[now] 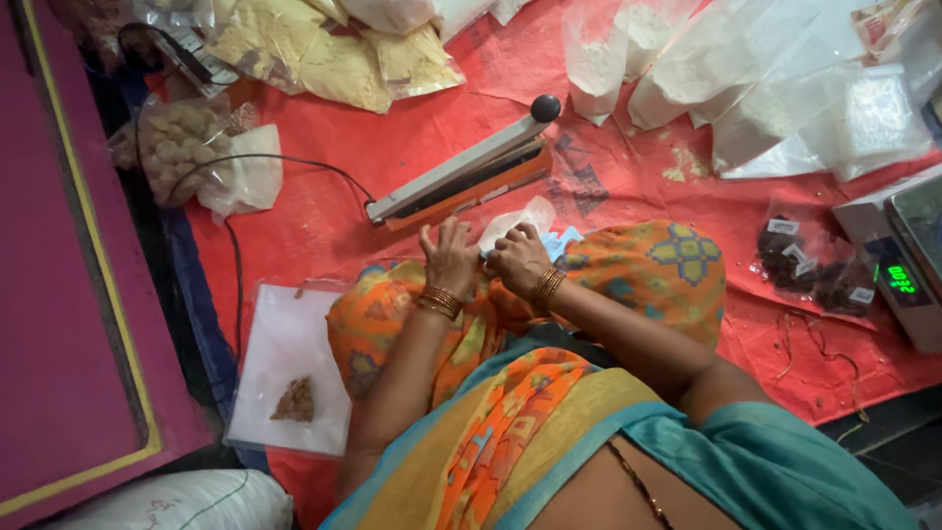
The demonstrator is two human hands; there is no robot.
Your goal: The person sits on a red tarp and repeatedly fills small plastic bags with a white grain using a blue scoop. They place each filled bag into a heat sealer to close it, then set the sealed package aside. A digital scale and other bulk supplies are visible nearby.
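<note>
Pouch (518, 218) – white powder inside | both hands (486, 257) pinch it

Both hands are brought close together over the lap: the left hand (449, 257) and right hand (518, 260), fingers curled, wrists bent, forearms angled inward.

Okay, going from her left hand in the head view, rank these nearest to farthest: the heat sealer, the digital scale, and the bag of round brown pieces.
From the left hand:
1. Heat sealer, just beyond the fingers.
2. Bag of round brown pieces, far left.
3. Digital scale, at the right edge.
</note>
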